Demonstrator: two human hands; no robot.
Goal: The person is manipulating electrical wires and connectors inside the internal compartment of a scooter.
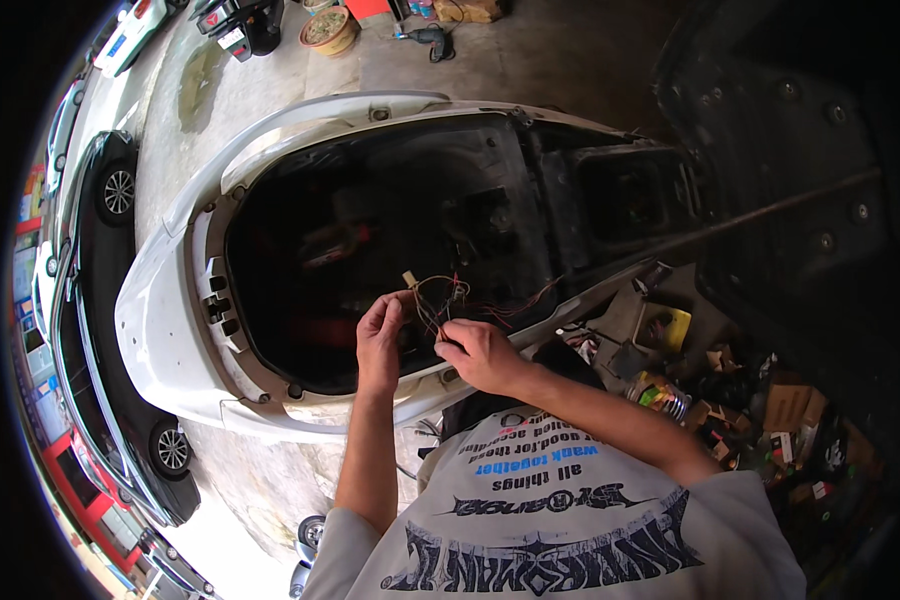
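Observation:
A white scooter body (155, 330) lies across the middle of the head view with its dark under-seat compartment (320, 180) uncovered. Over that compartment's near side is a bundle of thin coloured wires (430, 305) with a pale connector (408, 280) at its upper end. My left hand (378, 340) pinches at the left of the bundle, just below the connector. My right hand (475, 355) is closed on the wires a little to the right and lower. Some wires trail rightward along the compartment. What exactly lies between each hand's fingertips is small and partly hidden.
The raised dark seat (790, 180) fills the upper right. Boxes (785, 405) and a yellow tray (680, 335) crowd the ground at lower right. A black car (95, 300) stands at left. A power drill (425, 40), pot (325, 30) and another scooter (235, 25) are beyond the body.

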